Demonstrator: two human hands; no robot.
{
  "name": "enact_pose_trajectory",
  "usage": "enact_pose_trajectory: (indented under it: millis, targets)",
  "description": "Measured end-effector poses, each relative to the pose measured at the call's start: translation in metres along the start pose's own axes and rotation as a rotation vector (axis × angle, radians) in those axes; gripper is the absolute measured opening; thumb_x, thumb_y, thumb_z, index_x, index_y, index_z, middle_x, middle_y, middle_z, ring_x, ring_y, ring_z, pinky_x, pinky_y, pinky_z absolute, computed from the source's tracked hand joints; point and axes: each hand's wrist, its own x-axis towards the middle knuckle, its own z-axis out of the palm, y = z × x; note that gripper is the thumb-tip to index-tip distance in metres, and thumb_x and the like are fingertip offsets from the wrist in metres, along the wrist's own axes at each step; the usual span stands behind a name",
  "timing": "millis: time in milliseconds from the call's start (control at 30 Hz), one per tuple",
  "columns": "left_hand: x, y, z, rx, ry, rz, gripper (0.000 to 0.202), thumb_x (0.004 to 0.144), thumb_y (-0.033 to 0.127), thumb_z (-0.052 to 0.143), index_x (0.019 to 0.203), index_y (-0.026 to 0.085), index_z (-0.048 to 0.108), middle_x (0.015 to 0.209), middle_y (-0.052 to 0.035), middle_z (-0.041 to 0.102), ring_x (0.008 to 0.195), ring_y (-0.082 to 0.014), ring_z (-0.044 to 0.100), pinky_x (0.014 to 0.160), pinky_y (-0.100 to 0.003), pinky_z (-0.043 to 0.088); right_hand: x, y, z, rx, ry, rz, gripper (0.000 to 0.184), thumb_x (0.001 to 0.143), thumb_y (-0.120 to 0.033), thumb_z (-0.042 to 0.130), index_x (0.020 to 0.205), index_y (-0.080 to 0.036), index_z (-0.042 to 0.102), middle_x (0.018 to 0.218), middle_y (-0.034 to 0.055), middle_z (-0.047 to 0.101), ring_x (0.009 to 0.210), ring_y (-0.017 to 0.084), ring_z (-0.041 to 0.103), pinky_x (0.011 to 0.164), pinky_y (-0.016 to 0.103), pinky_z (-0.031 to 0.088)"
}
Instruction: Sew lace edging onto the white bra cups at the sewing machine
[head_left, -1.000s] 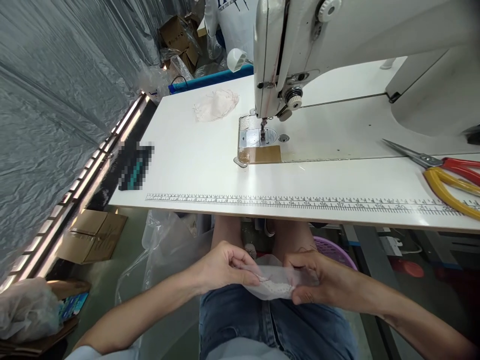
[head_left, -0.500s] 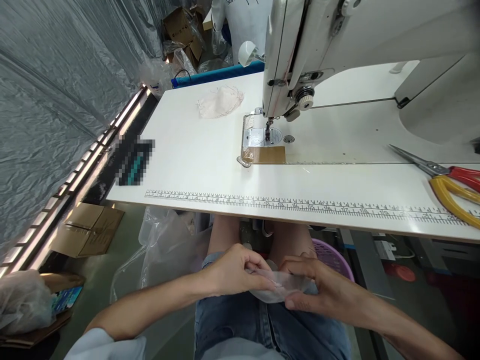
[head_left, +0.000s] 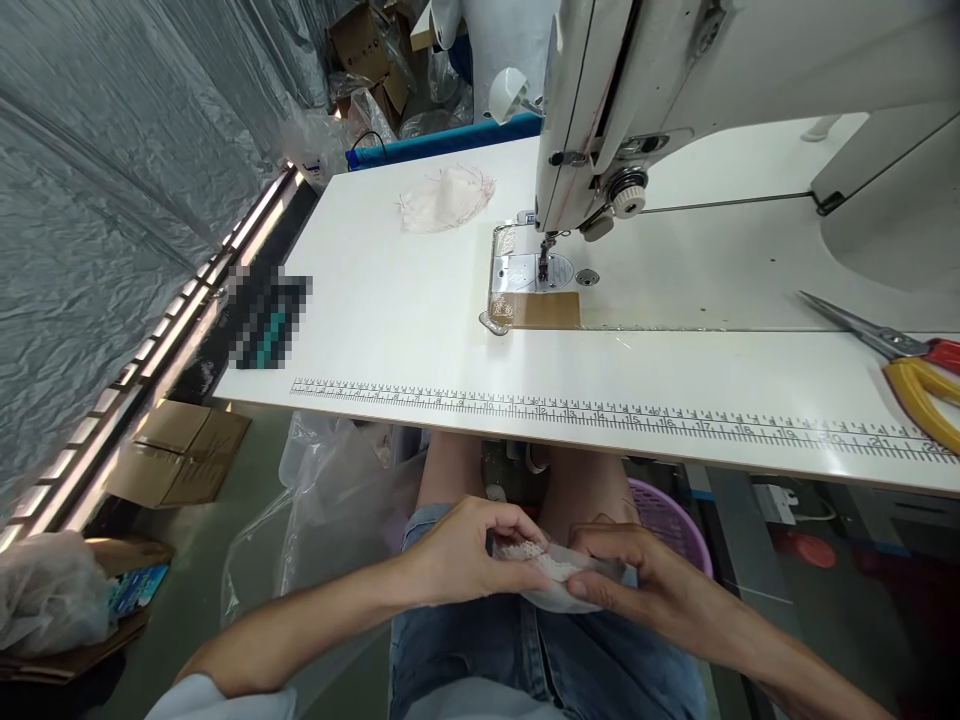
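Over my lap, below the table's front edge, both hands pinch a small piece of sheer white fabric with a beaded or lace trim [head_left: 551, 578]. My left hand [head_left: 469, 552] grips its left side with fingers curled. My right hand [head_left: 637, 585] holds its right side, thumb on top. The piece is partly hidden between my fingers. A white sewing machine [head_left: 675, 90] stands on the white table [head_left: 390, 330] ahead, its needle and presser foot [head_left: 546, 252] over the metal plate.
A small pile of pale fabric [head_left: 446, 198] lies at the table's far left. Red-handled scissors [head_left: 892, 345] and a yellow tape [head_left: 922, 400] lie at the right. A printed ruler [head_left: 600, 412] runs along the front edge. Plastic bag [head_left: 330, 510], purple basket [head_left: 667, 510], cardboard boxes [head_left: 176, 455] sit below.
My hands have drawn closer together and folded the sheer piece smaller, so the beaded trim shows between my thumbs. The view has shifted slightly.
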Motion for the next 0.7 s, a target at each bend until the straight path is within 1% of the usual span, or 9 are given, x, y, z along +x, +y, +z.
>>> enact_pose_trajectory:
  millis: [67,133,300,433,567,700]
  targets:
    - [-0.001,-0.002,0.0,-0.01,0.007,0.002,0.028,0.067,0.028,0.075,0.092,0.015,0.07,0.081,-0.0016,0.067,0.075,-0.0129,0.056,0.067,-0.019,0.04,0.0,0.0,0.0,0.039,0.01,-0.005,0.037,0.088,-0.051,0.05,0.073,-0.019,0.059,0.07,-0.0008,0.051,0.069,0.015,0.049,0.062,0.024,0.034]
    - [-0.001,-0.006,0.0,-0.01,0.029,0.0,0.029,0.066,0.028,0.076,0.092,0.016,0.07,0.079,-0.0011,0.067,0.074,-0.0129,0.056,0.067,-0.019,0.04,0.0,0.002,-0.002,0.073,0.006,0.001,0.037,0.088,-0.051,0.051,0.073,-0.019,0.059,0.071,-0.0005,0.052,0.07,0.016,0.05,0.063,0.024,0.035]
    - [0.001,-0.012,0.005,-0.08,0.081,-0.016,0.017,0.068,0.028,0.075,0.079,0.015,0.072,0.074,-0.0012,0.067,0.069,-0.0121,0.054,0.063,-0.02,0.038,0.0,0.005,-0.003,0.068,0.003,-0.007,0.036,0.088,-0.051,0.052,0.074,-0.019,0.06,0.072,-0.0009,0.052,0.073,0.016,0.05,0.065,0.025,0.035]
    - [0.002,-0.012,0.007,-0.183,0.101,-0.076,0.02,0.066,0.032,0.076,0.072,0.014,0.071,0.072,-0.0025,0.067,0.07,-0.0138,0.055,0.064,-0.022,0.04,0.0,0.002,-0.004,0.086,0.014,-0.038,0.039,0.088,-0.053,0.051,0.07,-0.019,0.059,0.07,-0.0011,0.05,0.069,0.015,0.048,0.064,0.025,0.034]
    - [0.002,-0.013,0.009,-0.245,0.095,-0.105,0.029,0.064,0.04,0.077,0.073,0.013,0.071,0.07,-0.0029,0.066,0.068,-0.0136,0.056,0.064,-0.022,0.042,-0.001,0.0,-0.004,0.101,0.015,-0.023,0.041,0.087,-0.055,0.051,0.07,-0.019,0.058,0.068,-0.0018,0.049,0.066,0.015,0.047,0.061,0.025,0.033]
    - [0.002,-0.012,0.012,-0.303,0.074,-0.125,0.03,0.063,0.038,0.078,0.08,0.013,0.072,0.073,-0.0039,0.068,0.069,-0.0141,0.058,0.065,-0.022,0.044,-0.002,-0.001,-0.004,0.093,0.024,-0.018,0.04,0.086,-0.055,0.052,0.071,-0.019,0.058,0.069,-0.0017,0.05,0.068,0.015,0.048,0.062,0.025,0.034]
